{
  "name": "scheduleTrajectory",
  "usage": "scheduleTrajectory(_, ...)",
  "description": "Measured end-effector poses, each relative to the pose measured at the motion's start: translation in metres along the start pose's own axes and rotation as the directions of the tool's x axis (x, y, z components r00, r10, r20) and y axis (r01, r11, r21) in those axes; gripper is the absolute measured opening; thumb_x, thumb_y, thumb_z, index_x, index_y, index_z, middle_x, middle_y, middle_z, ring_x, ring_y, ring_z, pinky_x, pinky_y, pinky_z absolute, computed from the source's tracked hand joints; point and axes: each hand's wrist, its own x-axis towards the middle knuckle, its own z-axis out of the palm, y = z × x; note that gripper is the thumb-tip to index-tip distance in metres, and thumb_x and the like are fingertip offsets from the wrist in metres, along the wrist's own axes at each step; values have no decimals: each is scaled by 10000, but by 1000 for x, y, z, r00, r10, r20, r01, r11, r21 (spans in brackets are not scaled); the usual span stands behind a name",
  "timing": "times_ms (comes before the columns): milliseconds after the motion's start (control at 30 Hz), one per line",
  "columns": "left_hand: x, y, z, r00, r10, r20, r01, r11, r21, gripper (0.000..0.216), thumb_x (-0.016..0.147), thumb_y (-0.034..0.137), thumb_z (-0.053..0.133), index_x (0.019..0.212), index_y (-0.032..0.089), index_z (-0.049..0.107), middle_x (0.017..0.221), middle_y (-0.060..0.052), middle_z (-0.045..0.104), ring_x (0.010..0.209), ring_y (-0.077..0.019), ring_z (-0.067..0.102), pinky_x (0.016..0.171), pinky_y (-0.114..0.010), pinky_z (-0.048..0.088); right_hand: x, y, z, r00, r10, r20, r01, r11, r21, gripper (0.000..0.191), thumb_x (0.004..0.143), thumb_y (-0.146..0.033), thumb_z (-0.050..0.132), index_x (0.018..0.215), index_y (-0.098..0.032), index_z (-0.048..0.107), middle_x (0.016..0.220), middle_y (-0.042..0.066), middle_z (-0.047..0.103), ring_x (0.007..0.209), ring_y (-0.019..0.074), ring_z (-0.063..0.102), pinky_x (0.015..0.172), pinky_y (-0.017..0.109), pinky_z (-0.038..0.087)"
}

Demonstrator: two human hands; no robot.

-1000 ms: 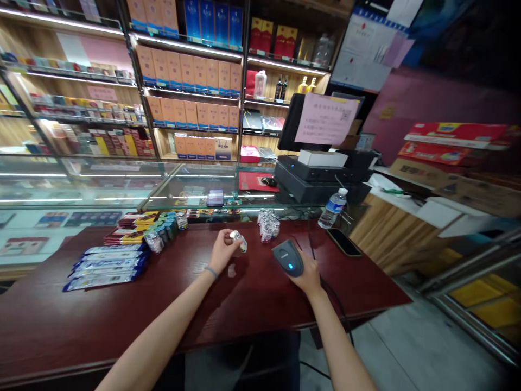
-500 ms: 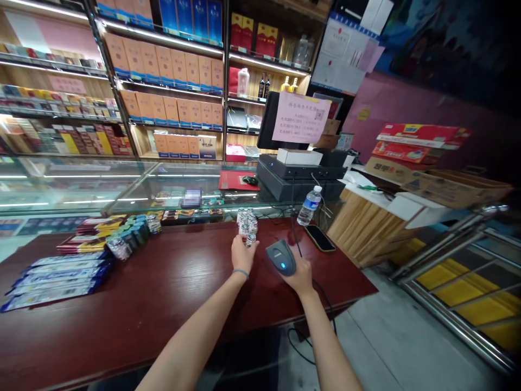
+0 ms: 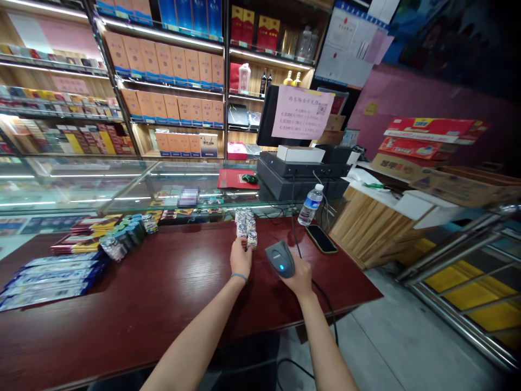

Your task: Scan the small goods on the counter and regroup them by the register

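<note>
My right hand [image 3: 300,274] is wrapped round the handle of a dark grey barcode scanner [image 3: 280,259], whose blue light is lit. The scanner is held above the dark red table, its head towards the left. My left hand [image 3: 241,259], with a grey band at the wrist, is at the near side of a cluster of small clear jars with silvery lids [image 3: 246,220]. Its fingers are partly bent, thumb a little apart, and no jar shows between them. The nearest jar [image 3: 252,240] stands just right of my fingertips. Whether the fingertips touch a jar is hard to see.
On the left lie blue-white packets [image 3: 52,279], red and yellow packs [image 3: 87,231] and a row of small jars [image 3: 126,239]. A water bottle [image 3: 311,205] and a phone [image 3: 321,239] are at the right. The scanner's cable [image 3: 325,298] hangs over the table's edge. Behind runs a glass counter [image 3: 134,184].
My left hand has let go of the front jar and shifted slightly left and nearer to me. That jar now stands by the cluster. The scanner has hardly moved.
</note>
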Motion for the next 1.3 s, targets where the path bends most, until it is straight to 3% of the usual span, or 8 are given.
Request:
scheduleTrajectory(167, 2, 2, 7, 997, 24, -76, -18, 997, 70, 163, 749, 201, 692, 873, 218, 587, 898, -40, 609, 872, -201, 588, 906, -365, 433, 0, -5, -1, 999, -38, 17, 38, 999, 8, 440, 790, -242, 559, 1221, -156, 546, 902, 99, 722, 779, 247, 716, 677, 347, 593)
scheduleTrajectory(433, 9, 3, 7, 983, 25, -182, -18, 999, 39, 125, 730, 200, 676, 795, 224, 572, 788, -17, 585, 803, -201, 577, 853, -347, 419, -2, -4, 0, 999, -31, 30, 31, 999, 12, 454, 784, -213, 554, 1236, -164, 552, 935, 105, 724, 806, 249, 718, 685, 351, 595)
scheduleTrajectory(667, 10, 9, 10, 985, -25, -171, 68, 967, 247, 110, 770, 195, 654, 764, 223, 548, 809, -17, 601, 806, -199, 575, 845, -344, 414, -4, -2, 2, 999, -35, 41, 34, 999, 14, 426, 801, -256, 577, 1214, -153, 553, 903, 104, 717, 779, 247, 712, 673, 353, 590)
scheduleTrajectory(933, 10, 9, 7, 993, -12, -115, 33, 984, 177, 127, 775, 181, 672, 817, 208, 555, 845, -23, 607, 808, -180, 605, 844, -338, 454, -2, -1, 4, 998, -65, 24, 65, 998, -5, 450, 801, -258, 572, 1236, -143, 543, 886, 101, 720, 733, 243, 711, 635, 339, 579)
scheduleTrajectory(1100, 14, 17, -31, 991, 56, -118, -46, 995, 84, 250, 784, 210, 680, 1013, 188, 583, 995, -64, 624, 798, -155, 630, 803, -316, 493, 3, -6, 2, 999, -40, 8, 40, 999, 15, 434, 809, -290, 593, 1220, -155, 568, 931, 104, 731, 758, 241, 718, 685, 339, 592)
scheduleTrajectory(1300, 27, 36, -133, 958, 167, -231, -121, 972, 201, 250, 784, 264, 676, 1007, 179, 601, 932, -42, 619, 751, -146, 626, 778, -313, 498, 16, -41, 24, 1000, 21, -18, -19, 996, 93, 451, 795, -362, 655, 1185, -152, 572, 901, 95, 725, 747, 245, 711, 665, 343, 590)
